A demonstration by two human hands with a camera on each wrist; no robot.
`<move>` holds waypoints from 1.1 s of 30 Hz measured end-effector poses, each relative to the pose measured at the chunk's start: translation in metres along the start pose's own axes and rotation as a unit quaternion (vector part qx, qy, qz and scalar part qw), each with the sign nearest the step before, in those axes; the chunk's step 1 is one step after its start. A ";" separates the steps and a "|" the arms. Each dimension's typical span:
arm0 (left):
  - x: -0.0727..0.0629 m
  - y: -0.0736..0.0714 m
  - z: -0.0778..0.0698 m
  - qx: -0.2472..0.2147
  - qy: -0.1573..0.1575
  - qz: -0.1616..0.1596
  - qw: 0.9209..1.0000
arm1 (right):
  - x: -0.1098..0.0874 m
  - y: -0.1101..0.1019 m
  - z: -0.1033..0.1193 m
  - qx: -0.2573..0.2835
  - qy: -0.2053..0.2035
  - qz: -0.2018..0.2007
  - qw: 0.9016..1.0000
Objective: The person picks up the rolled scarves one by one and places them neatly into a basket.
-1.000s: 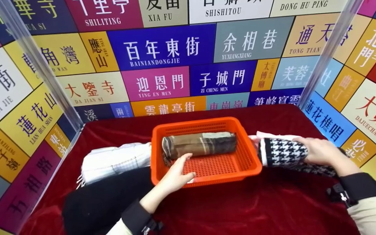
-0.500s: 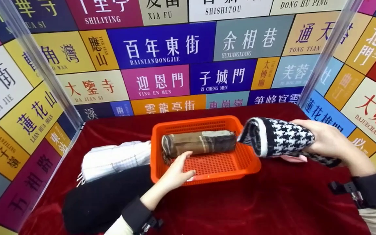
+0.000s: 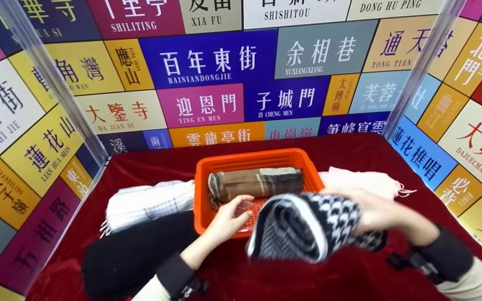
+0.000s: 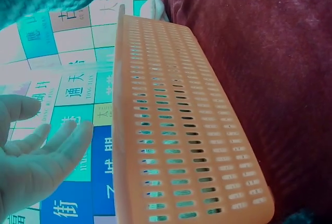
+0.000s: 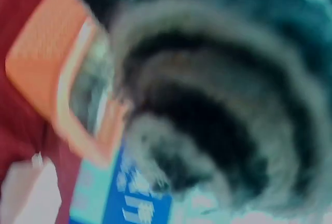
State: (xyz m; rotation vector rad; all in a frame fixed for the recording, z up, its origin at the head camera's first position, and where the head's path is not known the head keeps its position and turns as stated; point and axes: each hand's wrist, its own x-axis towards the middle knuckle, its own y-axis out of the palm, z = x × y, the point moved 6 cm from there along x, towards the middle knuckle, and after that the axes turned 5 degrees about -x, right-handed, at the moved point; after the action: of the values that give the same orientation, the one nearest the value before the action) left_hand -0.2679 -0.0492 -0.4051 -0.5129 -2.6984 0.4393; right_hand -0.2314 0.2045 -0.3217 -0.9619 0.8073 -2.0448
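My right hand (image 3: pixel 370 209) grips a rolled black-and-white houndstooth scarf (image 3: pixel 295 228), its spiral end facing left. The roll hangs over the front right part of an orange plastic basket (image 3: pixel 199 200) and hides that corner. In the right wrist view, the scarf's striped coil (image 5: pixel 218 94) is blurred and fills most of the picture. My left hand (image 3: pixel 229 214) hovers at the basket's front left, fingers loosely bent with nothing between them. The left wrist view has that hand (image 4: pixel 39 167) beside the basket's slotted wall (image 4: pixel 171 130). Inside the basket, a rolled brown plaid scarf (image 3: pixel 245 184) lies along the back.
To the right of the basket lies a pale pink fringed scarf (image 3: pixel 362 182). A white checked scarf (image 3: pixel 144 205) and a black roll of cloth (image 3: pixel 136 255) lie to its left. Dark red velvet (image 3: pixel 274 280) covers the table; a wall of coloured signs (image 3: pixel 207 58) stands behind.
My right hand has lifted the houndstooth scarf off the pink one and brought it left and toward me, before the basket's front right. My left hand has barely moved, its fingers bending slightly more.
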 end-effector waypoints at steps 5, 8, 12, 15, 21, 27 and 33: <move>0.000 0.010 0.012 -0.044 0.006 0.087 0.995 | 0.013 0.045 -0.007 0.067 -0.017 0.075 0.995; -0.007 0.021 0.022 -0.153 -0.064 0.197 0.966 | 0.015 0.075 -0.021 0.061 -0.008 0.114 0.992; -0.018 0.027 0.041 -0.148 -0.176 0.285 0.931 | 0.017 0.111 -0.043 0.037 0.031 0.140 0.989; -0.022 0.025 0.052 -0.078 -0.210 0.301 0.927 | 0.021 0.128 -0.056 -0.012 0.067 0.126 0.990; -0.027 0.027 0.059 0.002 -0.218 0.345 0.913 | 0.028 0.150 -0.066 -0.111 0.118 0.111 0.981; -0.029 0.033 0.054 0.133 -0.164 0.347 0.914 | 0.029 0.167 -0.069 -0.204 0.146 0.088 0.964; -0.032 0.042 0.056 0.308 -0.115 0.298 0.896 | 0.029 0.180 -0.069 -0.313 0.145 0.064 0.936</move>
State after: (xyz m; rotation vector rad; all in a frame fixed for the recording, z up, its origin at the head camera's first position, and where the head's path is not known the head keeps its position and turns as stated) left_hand -0.2499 -0.0379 -0.4797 -1.1321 -2.3416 1.5361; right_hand -0.2394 0.0992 -0.4856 -0.9026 1.7049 -1.8635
